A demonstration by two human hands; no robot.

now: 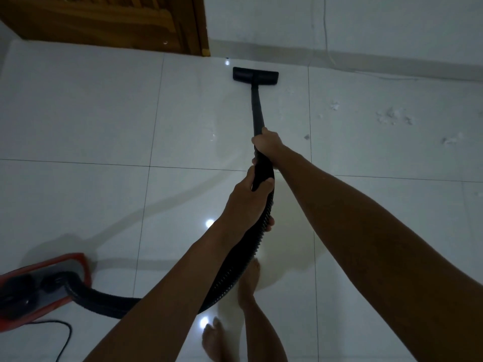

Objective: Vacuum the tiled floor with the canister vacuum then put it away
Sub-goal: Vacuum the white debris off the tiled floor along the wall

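A black vacuum wand (257,111) runs from my hands to a flat black floor head (255,76) lying on the white tiled floor (91,121) near the far wall. My right hand (267,142) grips the wand's upper end. Just below it, my left hand (248,202) grips the curved black handle where the ribbed hose (230,278) begins. The hose loops down and left to the red and grey canister vacuum (39,286) at the lower left. White fluff and crumbs (392,117) lie scattered on the tiles to the right of the wand.
A wooden door (109,22) stands at the top left, its corner close to the floor head. A white wall with a skirting board (366,61) runs along the back. A black power cord (62,340) trails from the canister. My bare feet (248,283) are below the hose.
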